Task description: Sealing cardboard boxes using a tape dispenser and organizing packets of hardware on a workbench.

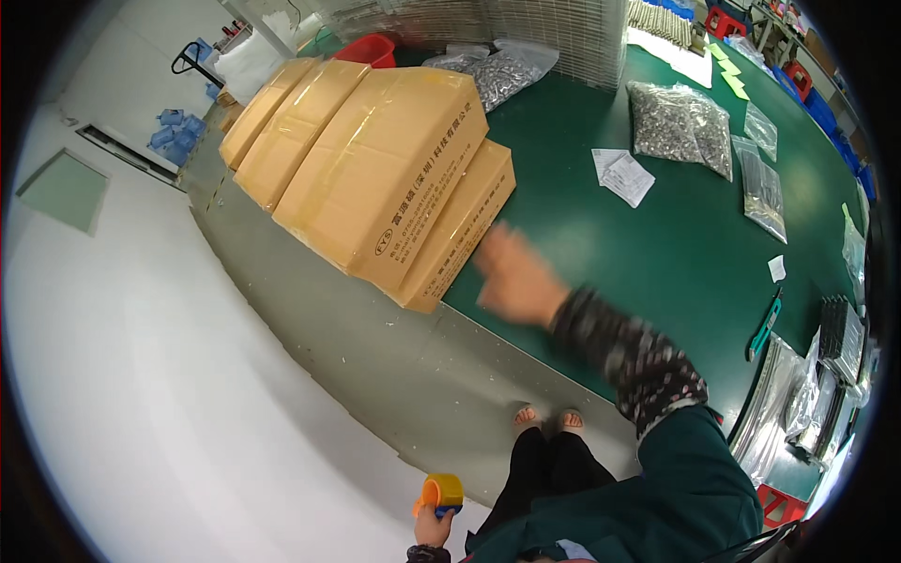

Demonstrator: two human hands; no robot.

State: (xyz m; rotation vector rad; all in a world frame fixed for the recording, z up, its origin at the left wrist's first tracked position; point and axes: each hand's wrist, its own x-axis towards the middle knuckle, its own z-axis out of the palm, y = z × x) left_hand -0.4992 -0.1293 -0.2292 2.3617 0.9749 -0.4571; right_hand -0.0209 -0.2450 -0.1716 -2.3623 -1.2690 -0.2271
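Note:
My left hand point(432, 527), low in the view, is closed round a tape dispenser point(449, 490) with an orange and blue body and a yellow roll. My right hand point(519, 279) is over the green table point(591, 253), just right of the lower carton point(465, 230). It is blurred by motion, but its fingers look stretched out and the thumb apart, with nothing seen in them. Whether it touches the carton I cannot tell. On top of that carton sits a larger taped cardboard carton point(375, 164). More cartons point(296, 127) stand in line behind it.
Bags of small metal parts point(680, 127) and paper slips point(623, 176) lie on the table. A teal utility knife point(765, 327) is at the right, near plastic-wrapped bundles point(770, 399). Wire racks point(554, 42) and a red basin point(368, 50) stand behind. A white surface point(188, 375) is at left.

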